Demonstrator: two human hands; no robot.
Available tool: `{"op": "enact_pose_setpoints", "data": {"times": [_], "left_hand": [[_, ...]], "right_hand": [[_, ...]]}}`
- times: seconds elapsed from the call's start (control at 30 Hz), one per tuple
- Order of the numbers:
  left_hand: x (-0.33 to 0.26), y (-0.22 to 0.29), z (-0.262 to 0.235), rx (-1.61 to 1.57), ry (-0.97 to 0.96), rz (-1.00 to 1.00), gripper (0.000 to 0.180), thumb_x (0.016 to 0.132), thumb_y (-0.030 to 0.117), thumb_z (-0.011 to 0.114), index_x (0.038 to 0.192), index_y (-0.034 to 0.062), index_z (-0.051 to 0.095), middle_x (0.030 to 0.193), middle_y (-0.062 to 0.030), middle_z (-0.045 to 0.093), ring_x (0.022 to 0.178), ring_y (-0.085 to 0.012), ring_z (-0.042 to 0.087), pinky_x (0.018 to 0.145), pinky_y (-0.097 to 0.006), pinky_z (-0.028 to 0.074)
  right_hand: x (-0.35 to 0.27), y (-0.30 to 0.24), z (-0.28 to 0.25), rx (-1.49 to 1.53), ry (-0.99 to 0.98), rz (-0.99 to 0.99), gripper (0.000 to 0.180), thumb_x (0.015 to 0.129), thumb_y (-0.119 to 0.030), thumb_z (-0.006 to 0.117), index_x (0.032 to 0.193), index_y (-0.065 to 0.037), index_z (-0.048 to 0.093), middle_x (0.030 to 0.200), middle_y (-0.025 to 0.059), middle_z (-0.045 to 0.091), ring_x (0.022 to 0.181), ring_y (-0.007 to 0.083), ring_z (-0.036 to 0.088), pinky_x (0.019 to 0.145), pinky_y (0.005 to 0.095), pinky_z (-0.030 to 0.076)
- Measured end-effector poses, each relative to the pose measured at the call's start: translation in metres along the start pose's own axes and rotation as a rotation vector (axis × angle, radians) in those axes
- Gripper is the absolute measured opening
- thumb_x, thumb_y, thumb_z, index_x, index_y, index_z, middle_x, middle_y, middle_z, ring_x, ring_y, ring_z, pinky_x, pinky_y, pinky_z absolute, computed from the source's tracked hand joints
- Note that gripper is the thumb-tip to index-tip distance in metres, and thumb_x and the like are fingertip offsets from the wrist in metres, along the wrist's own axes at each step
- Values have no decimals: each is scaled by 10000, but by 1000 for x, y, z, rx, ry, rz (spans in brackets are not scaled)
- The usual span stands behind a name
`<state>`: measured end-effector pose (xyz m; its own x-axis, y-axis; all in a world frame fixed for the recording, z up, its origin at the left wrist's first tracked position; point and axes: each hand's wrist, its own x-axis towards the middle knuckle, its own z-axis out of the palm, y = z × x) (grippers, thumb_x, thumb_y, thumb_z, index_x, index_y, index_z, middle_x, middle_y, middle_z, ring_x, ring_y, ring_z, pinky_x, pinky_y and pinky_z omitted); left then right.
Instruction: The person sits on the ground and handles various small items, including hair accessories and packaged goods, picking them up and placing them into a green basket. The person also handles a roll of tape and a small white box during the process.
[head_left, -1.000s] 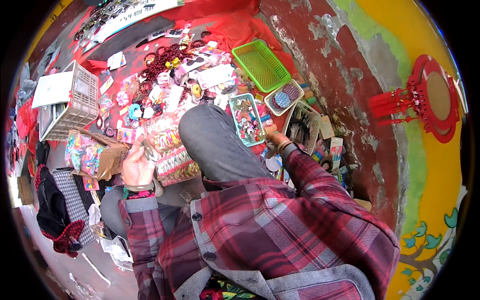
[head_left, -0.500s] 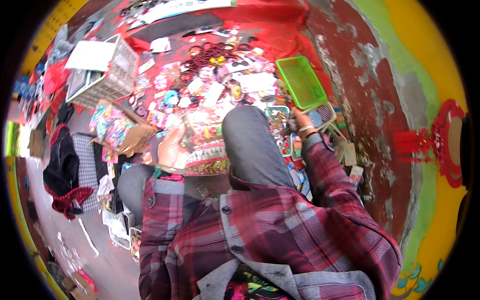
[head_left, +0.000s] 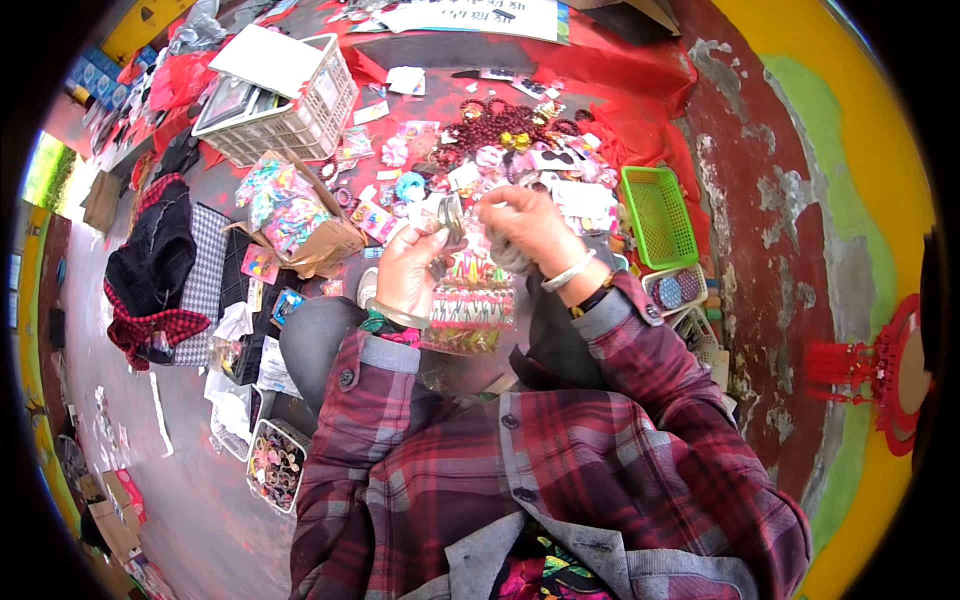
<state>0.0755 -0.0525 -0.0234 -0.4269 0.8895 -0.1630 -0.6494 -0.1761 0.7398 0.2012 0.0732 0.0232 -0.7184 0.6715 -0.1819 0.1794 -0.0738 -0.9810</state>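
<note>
My left hand (head_left: 402, 272) is closed on a small bundle of silvery, strip-like pieces (head_left: 450, 222), held upright between thumb and fingers; their exact kind is unclear. Close beside it, my right hand (head_left: 540, 232) is raised with thumb and fingertips pinched together. A greyish bundle (head_left: 512, 254) hangs under its fingers, too blurred to name. Below both hands lie clear packs (head_left: 470, 308) with rows of small colourful pieces, near my knees. Beyond them spreads a pile of hair accessories, with a turquoise hair tie (head_left: 409, 186) and dark red beads (head_left: 480, 132).
A green plastic basket (head_left: 660, 218) stands to the right, above a small white basket (head_left: 676, 288) of round pieces. At left are a cardboard box (head_left: 325, 245) of colourful packets and a white crate (head_left: 310, 110). A basket of hair ties (head_left: 277, 465) sits lower left.
My right hand has come from the small baskets at the right to beside my left hand, bringing the greyish bundle. My left hand has risen a little. The view has shifted.
</note>
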Motion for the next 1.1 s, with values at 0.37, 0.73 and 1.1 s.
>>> {"op": "enact_pose_setpoints", "data": {"times": [0.37,0.73,1.1], "left_hand": [[-3,3,-3,-100,45,-33,155,852,65,525,987,-7,548,915,-85,595,759,-190,594,634,-297,479],[-1,-1,-6,-56,17,-10,149,850,68,529,968,-18,559,877,-94,609,745,-183,586,645,-312,484],[-3,1,-2,-100,-20,-32,157,857,83,528,967,-24,562,861,-97,604,708,-223,603,634,-317,483]], "right_hand": [[19,45,0,581,-183,205,132,770,-92,609,875,-11,612,779,35,623,697,121,584,644,249,455],[16,37,-6,546,-272,194,174,745,-97,622,889,-1,602,811,51,623,732,135,585,675,261,455],[14,37,-7,586,-291,202,185,748,-110,610,897,-1,600,837,71,621,772,161,585,719,287,453]]}}
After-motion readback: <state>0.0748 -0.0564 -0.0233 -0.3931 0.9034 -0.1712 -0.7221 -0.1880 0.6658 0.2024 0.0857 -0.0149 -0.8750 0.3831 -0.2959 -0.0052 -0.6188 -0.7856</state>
